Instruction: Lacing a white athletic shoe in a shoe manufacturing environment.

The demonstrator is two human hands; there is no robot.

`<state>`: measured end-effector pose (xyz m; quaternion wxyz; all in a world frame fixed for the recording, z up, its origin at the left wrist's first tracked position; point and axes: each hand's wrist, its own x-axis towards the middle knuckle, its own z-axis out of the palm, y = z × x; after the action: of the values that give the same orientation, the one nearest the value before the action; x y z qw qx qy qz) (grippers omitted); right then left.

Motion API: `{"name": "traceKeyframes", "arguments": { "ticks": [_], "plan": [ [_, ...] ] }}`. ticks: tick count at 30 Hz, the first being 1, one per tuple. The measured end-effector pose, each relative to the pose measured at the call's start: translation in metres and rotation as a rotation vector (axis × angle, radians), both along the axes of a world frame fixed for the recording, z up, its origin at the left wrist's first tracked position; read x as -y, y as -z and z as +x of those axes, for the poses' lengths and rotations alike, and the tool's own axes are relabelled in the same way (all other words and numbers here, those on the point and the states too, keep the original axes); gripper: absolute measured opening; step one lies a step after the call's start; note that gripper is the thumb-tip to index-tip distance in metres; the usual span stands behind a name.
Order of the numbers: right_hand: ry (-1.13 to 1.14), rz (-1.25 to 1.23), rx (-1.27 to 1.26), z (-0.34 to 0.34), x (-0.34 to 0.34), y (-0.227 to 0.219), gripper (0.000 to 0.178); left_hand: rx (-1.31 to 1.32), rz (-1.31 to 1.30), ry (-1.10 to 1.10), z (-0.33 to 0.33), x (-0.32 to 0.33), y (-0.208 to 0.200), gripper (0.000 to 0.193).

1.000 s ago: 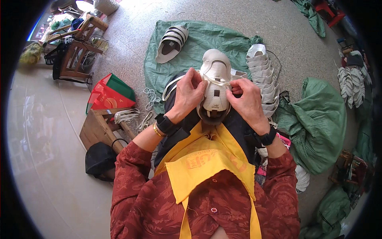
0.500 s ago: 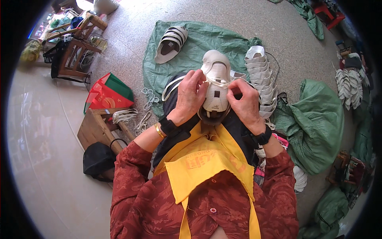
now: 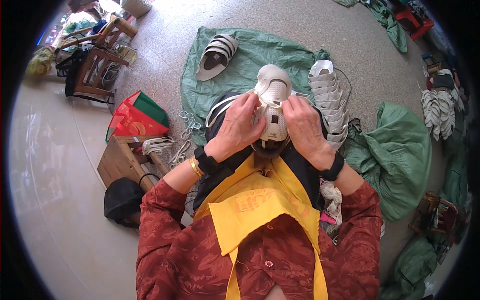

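Observation:
A white shoe upper (image 3: 274,81) with a perforated tongue lies between my knees, its toe pointing away from me. My left hand (image 3: 236,126) is at the left of its lacing area, fingers closed in a pinch on a white shoelace (image 3: 216,112), which loops out to the left over my dark trouser leg. On the opposite side my right hand (image 3: 306,131) has its thumb and fingers closed at the upper's edge by the lace. The fingertips partly cover the eyelets, and what the right fingers grip is mostly hidden.
A green woven sheet (image 3: 250,47) lies ahead, with a few nested shoe uppers (image 3: 216,56) on it. More uppers (image 3: 328,100) are stacked to the right beside a green sack (image 3: 400,155). A wooden stool (image 3: 122,160), loose laces (image 3: 189,122) and a red-green bag (image 3: 140,117) are at left.
My right hand has turned so its back faces up more, and its fingers have moved slightly away from me and left. My left hand has shifted only a little.

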<state>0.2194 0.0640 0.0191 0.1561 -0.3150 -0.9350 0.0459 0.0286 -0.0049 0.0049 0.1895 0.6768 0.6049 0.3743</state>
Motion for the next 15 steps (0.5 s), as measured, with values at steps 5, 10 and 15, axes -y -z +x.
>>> {"name": "traceKeyframes", "arguments": {
  "ticks": [5,10,15],
  "plan": [
    [-0.062,-0.195,-0.295,0.000,0.006,0.002,0.010,-0.103,0.044,-0.037,0.006,-0.001,0.001,0.026],
    [-0.003,-0.481,-0.488,-0.016,0.013,0.005,0.006,-0.155,0.043,-0.032,0.009,0.005,0.002,0.024],
    [0.027,-0.399,-0.423,-0.029,0.010,0.018,0.009,-0.172,0.037,-0.001,0.008,0.005,0.001,0.022]
  ]
}}
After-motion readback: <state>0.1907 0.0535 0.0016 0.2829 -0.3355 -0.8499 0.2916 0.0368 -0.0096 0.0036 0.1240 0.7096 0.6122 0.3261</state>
